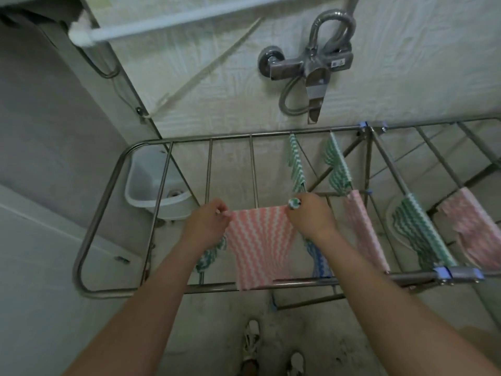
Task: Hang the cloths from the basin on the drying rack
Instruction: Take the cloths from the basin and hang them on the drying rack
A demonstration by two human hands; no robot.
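Observation:
A pink zigzag cloth is stretched over the left wing of the steel drying rack. My left hand pinches its top left corner and also holds a green cloth that hangs below the hand. My right hand pinches the top right corner, with a bunched green cloth in its fingers and a blue cloth hanging under the wrist. The white basin stands on the floor under the rack's far left corner.
Two green cloths hang from the far rods. A pale pink cloth, a green one and a pink one hang to the right. A tap juts from the wall. My shoes are below.

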